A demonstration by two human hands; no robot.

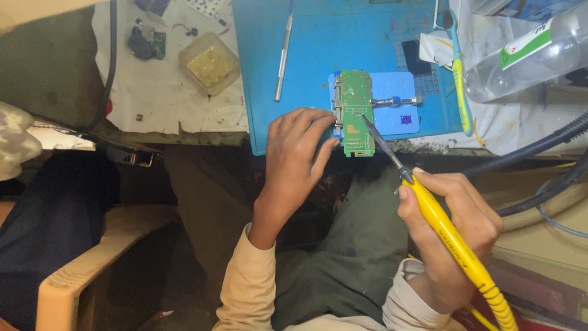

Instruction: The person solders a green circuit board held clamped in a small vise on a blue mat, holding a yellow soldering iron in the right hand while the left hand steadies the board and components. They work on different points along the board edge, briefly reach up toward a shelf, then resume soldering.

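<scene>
Landmark for all positions: green circuit board [356, 110], clamped in a blue holder [392, 104] on the blue work mat [318, 55].

Right hand [450, 230], nearest the camera, below and right of the board. Fingers wrapped closed around the yellow soldering iron [450, 236] in a pen-like grip. The iron's dark shaft runs up and left; tip sits at the board's middle, on or just above a small component, contact not certain from this angle.

Left hand [294, 159], just left of the board's lower half. Fingers loosely curled, holding nothing; fingertips rest against the board's left edge and the holder rail there.

Board lies lengthwise, its lower end overhanging the mat's near edge. Silver clamp screw of the holder sits just right of the board.

Beyond the board:
- metal tweezers [283, 58] up and left, lying on the mat
- square clear container [209, 62] with yellowish content, farther left on white paper
- toothbrush [458, 73], yellow and blue, right of the board
- clear plastic bottle [520, 55], far right, on its side
</scene>
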